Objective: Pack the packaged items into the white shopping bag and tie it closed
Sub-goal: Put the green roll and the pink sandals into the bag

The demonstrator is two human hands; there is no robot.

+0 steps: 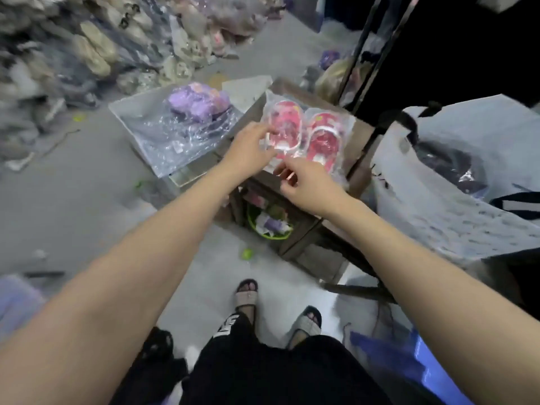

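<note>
i read this as the pickup step. my left hand (pixel 251 147) pinches the near-left edge of the clear packet of pink sandals (pixel 304 133), which lies on a small wooden stand (pixel 280 182). my right hand (pixel 304 182) is curled at its near edge; i cannot tell whether it grips. the white shopping bag (pixel 444 182) slumps just right of it. next, i'd lift and carry right into its mouth.

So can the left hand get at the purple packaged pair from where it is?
Probably yes: the purple pair lies uncovered just left of the left hand, nothing between them.
</note>
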